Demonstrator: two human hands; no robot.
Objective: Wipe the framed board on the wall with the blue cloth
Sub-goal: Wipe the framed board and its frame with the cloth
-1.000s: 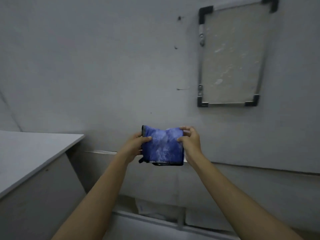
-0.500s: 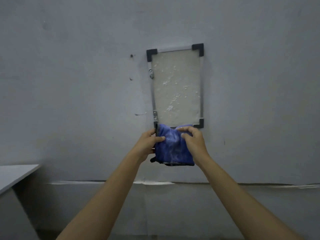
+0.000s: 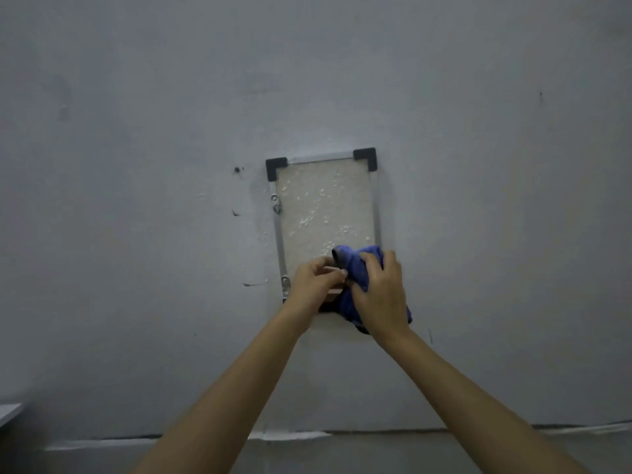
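A framed board point(image 3: 323, 206) hangs upright on the grey wall, with a metal frame, black corner caps and white specks across its pale surface. The blue cloth point(image 3: 354, 268) is bunched over the board's lower right part. My right hand point(image 3: 381, 295) is closed around the cloth and covers most of it. My left hand point(image 3: 316, 282) is beside it on the left, fingertips pinching the cloth's edge in front of the board's lower left part. The board's bottom edge and lower corners are hidden behind my hands and the cloth.
The grey wall point(image 3: 136, 165) fills the view, with small dark marks point(image 3: 237, 170) left of the board. A horizontal seam point(image 3: 290, 434) runs low across the wall. A corner of a white table point(image 3: 8, 410) shows at the far left edge.
My hands rose with the cloth from below the board onto its lower part. The cloth went from a flat folded square to a bunch in my right hand. The view moved closer and more square to the board.
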